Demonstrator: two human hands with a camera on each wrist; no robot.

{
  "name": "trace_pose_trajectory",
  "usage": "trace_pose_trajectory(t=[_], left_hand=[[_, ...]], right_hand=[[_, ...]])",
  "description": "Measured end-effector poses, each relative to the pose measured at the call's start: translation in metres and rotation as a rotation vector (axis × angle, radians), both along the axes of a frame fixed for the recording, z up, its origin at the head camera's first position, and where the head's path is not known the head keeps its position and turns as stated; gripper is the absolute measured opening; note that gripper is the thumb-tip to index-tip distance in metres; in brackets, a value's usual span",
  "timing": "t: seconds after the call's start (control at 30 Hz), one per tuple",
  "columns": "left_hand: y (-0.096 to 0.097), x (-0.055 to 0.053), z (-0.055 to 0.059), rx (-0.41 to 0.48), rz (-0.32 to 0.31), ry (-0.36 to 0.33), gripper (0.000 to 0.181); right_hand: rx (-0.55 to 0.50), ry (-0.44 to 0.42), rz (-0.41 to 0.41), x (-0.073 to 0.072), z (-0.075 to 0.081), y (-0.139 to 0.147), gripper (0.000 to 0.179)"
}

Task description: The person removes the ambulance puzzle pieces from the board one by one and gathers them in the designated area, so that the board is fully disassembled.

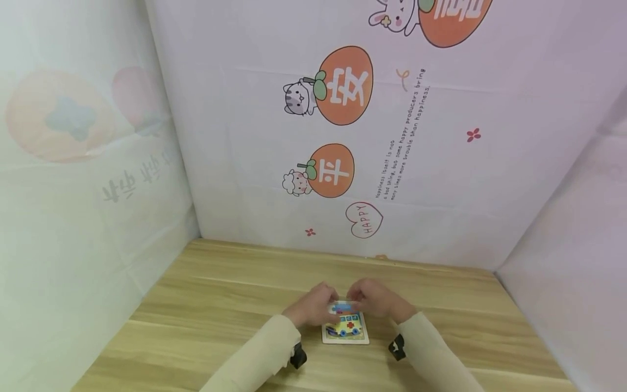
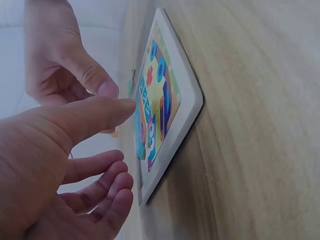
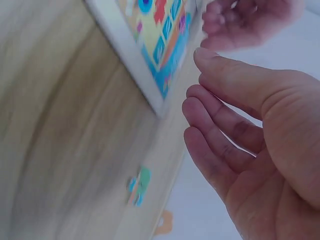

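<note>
A small jigsaw puzzle [image 1: 350, 325] lies flat on the table between the hands, showing a yellow ambulance with a red cross inside a white frame. My left hand [image 1: 313, 306] is over its left edge. In the left wrist view the thumb stands apart from the loosely bent fingers, with nothing visible between them. At the puzzle's far right corner is my right hand [image 1: 377, 299]. The right wrist view shows its thumb close to the relaxed index finger and no object there. A loose puzzle piece [image 3: 140, 185], green, blue and orange, lies on the table beyond the puzzle.
The wood-grain table [image 1: 235, 316] runs back to a white printed cloth [image 1: 254, 163] with cartoon animals and orange fruits. More white cloth hangs at the left side [image 1: 73, 228] and right side [image 1: 578, 234]. Dark bands [image 1: 298, 356] are worn at the sleeve ends.
</note>
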State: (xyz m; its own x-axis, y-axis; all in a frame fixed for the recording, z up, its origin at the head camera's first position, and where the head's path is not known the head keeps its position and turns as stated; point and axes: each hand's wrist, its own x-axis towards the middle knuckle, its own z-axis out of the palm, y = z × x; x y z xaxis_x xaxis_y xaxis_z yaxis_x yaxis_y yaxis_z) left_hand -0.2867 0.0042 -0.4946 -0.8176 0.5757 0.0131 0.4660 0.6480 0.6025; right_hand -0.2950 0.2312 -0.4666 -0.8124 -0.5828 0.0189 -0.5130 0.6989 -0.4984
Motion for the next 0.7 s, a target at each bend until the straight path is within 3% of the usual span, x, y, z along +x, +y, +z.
trace_pose_trajectory(t=[0.37,0.7], left_hand=[[0.002,0.003,-0.006,0.002,0.002,0.029,0.055],[0.002,0.003,-0.010,-0.022,0.008,0.046,0.057]], right_hand=[[0.010,-0.010,-0.004,0.001,-0.019,-0.012,0.015],[0.001,0.009,0.002,0.003,-0.021,-0.010,0.012]])
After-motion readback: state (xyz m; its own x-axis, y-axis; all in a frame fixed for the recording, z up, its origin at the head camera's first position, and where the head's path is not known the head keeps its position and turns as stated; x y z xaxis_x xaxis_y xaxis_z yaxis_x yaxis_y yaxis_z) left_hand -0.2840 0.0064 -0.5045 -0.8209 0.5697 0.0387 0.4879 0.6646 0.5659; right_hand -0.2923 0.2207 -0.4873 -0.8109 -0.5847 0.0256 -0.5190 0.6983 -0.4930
